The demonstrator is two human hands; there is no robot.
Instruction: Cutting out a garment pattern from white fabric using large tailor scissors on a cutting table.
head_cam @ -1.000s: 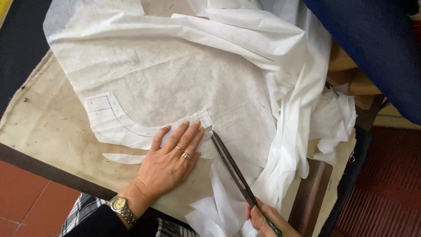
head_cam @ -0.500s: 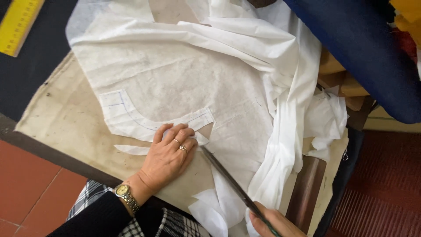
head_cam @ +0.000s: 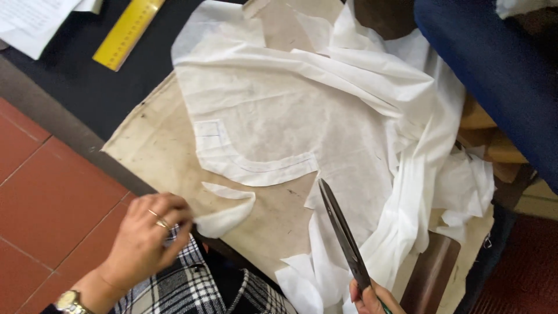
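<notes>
Lower left of frame: left hand [head_cam: 146, 241], ringed and wristwatched, fingers curled together, pinching the tip of a curved white fabric scrap [head_cam: 228, 210] at the near table edge, above a black-and-white plaid garment [head_cam: 200, 288]. Bottom edge, right of centre: right hand [head_cam: 370, 298], mostly cut off, closed around the handles of long dark scissors [head_cam: 343, 232]; blades shut, pointing up-left over bare worn tan board [head_cam: 154, 145]. Beyond, mid-frame: thin, crumpled white cloth [head_cam: 302, 110] with a pencilled, curved cut edge, bunched in folds toward the right. Farther, upper left: yellow ruler [head_cam: 129, 32] on black tabletop [head_cam: 70, 81], white papers [head_cam: 35, 20]. Upper right: dark blue fabric [head_cam: 500, 75].
</notes>
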